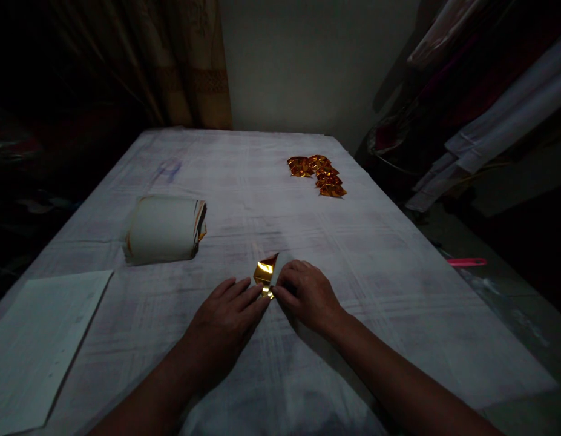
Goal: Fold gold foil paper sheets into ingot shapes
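A small piece of shiny gold foil paper (pixel 264 272) lies on the white cloth-covered table (pixel 353 254), partly folded with one corner raised. My left hand (pixel 226 321) rests flat beside it, fingers stretched out, fingertips pressing its lower edge. My right hand (pixel 305 290) is curled, its fingertips pinched on the foil's right side. Both hands meet at the foil near the table's front middle.
A pile of folded gold foil pieces (pixel 319 172) sits at the back right. A curled stack of white-backed sheets (pixel 164 229) lies at the left, a flat white sheet (pixel 39 339) at the front left. Hanging clothes (pixel 489 109) and a pink object (pixel 466 262) are at the right.
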Action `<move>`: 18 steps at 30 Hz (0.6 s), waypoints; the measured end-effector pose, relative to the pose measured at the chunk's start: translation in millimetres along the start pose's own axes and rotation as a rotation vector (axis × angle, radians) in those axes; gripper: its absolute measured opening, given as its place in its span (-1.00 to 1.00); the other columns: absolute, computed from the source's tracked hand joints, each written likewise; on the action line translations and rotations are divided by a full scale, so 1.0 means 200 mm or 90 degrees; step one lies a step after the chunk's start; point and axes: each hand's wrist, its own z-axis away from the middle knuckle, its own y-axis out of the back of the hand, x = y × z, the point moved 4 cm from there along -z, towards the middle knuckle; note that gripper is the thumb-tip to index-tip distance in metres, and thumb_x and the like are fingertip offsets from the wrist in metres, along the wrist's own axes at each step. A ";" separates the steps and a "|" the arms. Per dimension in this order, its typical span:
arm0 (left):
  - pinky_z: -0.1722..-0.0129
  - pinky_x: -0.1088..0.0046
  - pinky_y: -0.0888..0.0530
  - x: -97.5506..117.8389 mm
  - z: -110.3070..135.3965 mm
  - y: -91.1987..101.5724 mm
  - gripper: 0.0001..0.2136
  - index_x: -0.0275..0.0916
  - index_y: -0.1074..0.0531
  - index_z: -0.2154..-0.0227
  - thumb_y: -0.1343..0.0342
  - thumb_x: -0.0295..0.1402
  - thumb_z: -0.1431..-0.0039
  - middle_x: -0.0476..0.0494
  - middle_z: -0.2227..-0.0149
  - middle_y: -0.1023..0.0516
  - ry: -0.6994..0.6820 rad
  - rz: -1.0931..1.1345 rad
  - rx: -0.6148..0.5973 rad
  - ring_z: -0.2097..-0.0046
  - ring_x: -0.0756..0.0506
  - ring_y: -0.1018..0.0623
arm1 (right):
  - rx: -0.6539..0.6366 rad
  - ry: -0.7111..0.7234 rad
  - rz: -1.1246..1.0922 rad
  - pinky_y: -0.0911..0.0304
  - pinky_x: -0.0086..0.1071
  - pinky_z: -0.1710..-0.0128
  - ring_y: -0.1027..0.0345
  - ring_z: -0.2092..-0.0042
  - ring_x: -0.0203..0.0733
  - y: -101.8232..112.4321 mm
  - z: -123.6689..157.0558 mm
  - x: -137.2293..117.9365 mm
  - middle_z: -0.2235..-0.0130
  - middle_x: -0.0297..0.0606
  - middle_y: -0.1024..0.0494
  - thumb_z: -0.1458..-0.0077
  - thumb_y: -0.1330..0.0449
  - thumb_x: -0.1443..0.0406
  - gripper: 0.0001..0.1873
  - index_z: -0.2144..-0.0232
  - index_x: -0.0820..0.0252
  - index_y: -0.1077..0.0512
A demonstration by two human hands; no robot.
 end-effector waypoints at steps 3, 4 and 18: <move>-0.13 -0.04 -0.42 0.00 0.00 0.00 -0.65 -0.20 -0.39 -0.15 0.04 -0.49 -0.37 -0.24 -0.12 -0.55 -0.005 -0.006 -0.010 -0.15 -0.27 -0.50 | 0.007 0.001 0.001 -0.13 -0.30 0.25 -0.32 0.25 -0.17 0.00 0.00 0.00 0.31 -0.29 -0.48 -0.14 -0.32 0.32 -0.83 0.46 0.13 -0.41; -0.12 -0.04 -0.43 0.01 0.00 0.00 -0.65 -0.20 -0.38 -0.15 0.04 -0.50 -0.36 -0.23 -0.12 -0.55 -0.008 -0.010 -0.015 -0.14 -0.28 -0.50 | 0.010 0.002 0.002 -0.13 -0.30 0.25 -0.31 0.25 -0.17 0.00 0.00 0.00 0.32 -0.30 -0.48 -0.14 -0.32 0.32 -0.82 0.47 0.13 -0.40; -0.15 -0.03 -0.36 0.03 -0.01 0.01 -0.67 -0.19 -0.40 -0.11 -0.01 -0.51 -0.33 -0.22 -0.09 -0.56 0.002 -0.026 -0.008 -0.11 -0.27 -0.52 | 0.044 0.003 -0.034 -0.12 -0.31 0.25 -0.30 0.26 -0.18 0.00 0.01 0.00 0.34 -0.32 -0.45 -0.13 -0.31 0.31 -0.83 0.44 0.13 -0.39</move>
